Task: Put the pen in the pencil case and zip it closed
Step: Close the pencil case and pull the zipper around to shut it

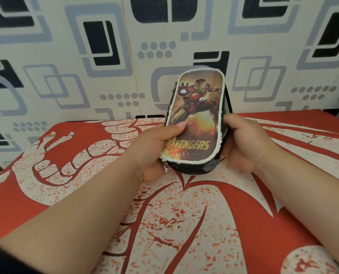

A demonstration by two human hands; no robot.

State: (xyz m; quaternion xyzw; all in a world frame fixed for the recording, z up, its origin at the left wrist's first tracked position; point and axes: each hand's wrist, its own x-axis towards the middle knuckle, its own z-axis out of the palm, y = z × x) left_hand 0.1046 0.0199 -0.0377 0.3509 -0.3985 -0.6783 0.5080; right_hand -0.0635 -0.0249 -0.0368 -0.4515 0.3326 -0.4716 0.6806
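— While both hands hold the pencil case (196,119) up off the red-and-white cloth (184,214), can you tell whether the pen is inside?

— No pen shows anywhere, so I judge it is probably already in the case, though I cannot see inside.

— And the zip?

— The zipper pull (166,168) hangs at the near left corner. The lid seems to lie flat on the body, yet I cannot tell whether the far side is fully closed.

— How are the hands placed?

— The left hand (154,153) grips the near left edge, thumb pressed on the printed lid. The right hand (243,143) cups the right side, fingers curled around it. Both forearms reach forward.
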